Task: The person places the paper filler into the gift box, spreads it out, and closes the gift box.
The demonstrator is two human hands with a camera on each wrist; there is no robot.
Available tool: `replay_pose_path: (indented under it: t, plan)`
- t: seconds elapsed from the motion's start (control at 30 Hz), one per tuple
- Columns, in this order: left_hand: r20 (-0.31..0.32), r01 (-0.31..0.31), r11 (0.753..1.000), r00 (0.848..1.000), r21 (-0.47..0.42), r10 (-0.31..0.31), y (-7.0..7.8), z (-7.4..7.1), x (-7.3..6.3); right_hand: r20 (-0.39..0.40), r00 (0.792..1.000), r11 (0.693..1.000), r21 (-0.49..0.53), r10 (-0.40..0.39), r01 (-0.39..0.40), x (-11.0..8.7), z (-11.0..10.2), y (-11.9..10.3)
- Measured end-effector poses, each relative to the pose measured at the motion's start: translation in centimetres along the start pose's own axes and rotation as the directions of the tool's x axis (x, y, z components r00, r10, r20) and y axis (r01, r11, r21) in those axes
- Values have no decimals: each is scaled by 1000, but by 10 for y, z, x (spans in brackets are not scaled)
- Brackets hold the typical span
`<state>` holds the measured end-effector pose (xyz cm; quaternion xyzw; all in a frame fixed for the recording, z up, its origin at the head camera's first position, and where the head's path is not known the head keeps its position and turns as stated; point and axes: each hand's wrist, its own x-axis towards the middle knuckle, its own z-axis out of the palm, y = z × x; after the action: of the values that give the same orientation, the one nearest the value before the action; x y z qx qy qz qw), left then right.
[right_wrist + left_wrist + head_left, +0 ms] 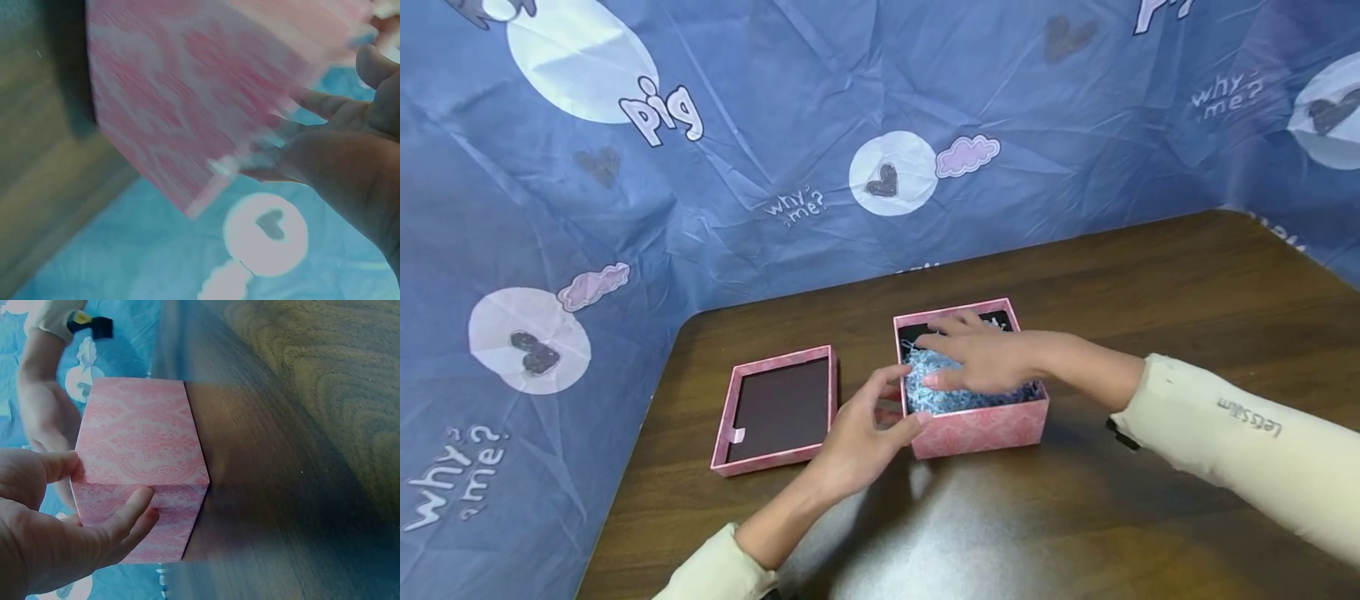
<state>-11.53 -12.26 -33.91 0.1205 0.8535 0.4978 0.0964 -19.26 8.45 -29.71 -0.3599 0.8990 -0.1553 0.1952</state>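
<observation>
An uncovered pink patterned box stands on the table, filled with light blue shredded paper. My left hand holds the box at its near left corner, thumb at the near rim and fingers along the left side. The left wrist view shows that hand's fingers bent against the patterned wall. Over the box, my right hand lies palm down with fingers extended across the shredded paper, hiding part of it. A black surface shows at the far inner side. In the right wrist view the box is blurred.
To the left, the pink-edged lid lies with its dark inside up and a small white tab at one side. A blue printed cloth hangs behind the wooden table.
</observation>
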Motion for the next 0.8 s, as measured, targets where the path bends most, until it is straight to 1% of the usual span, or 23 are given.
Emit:
replay_pose_path:
  t: [0.1, 0.2, 0.33, 0.4, 0.63, 0.8]
  plan:
    - [-16, 6, 1000, 1000, 10, -6, 0, 1, 0, -53, 998, 1000, 1, -18, 18, -12, -10, -5]
    - [-25, 4, 1000, 1000, 13, -4, 0, 2, 0, -106, 994, 1000, 1, -22, 23, -22, -15, -6]
    - [-26, -6, 1000, 1000, 20, 7, 0, 3, 1, -166, 986, 1000, 10, -10, 12, -31, -15, -4]
    - [-29, -12, 1000, 999, 26, 12, 0, 3, 1, -184, 983, 1000, 3, -6, 6, -33, -12, -1]
    - [-34, -18, 999, 999, 32, 19, -2, 3, 1, -188, 982, 1000, -26, 0, -5, -35, 4, 5]
    - [-31, -24, 999, 999, 33, 25, -1, 3, 2, -144, 989, 999, -41, -17, 12, -32, 19, 7]
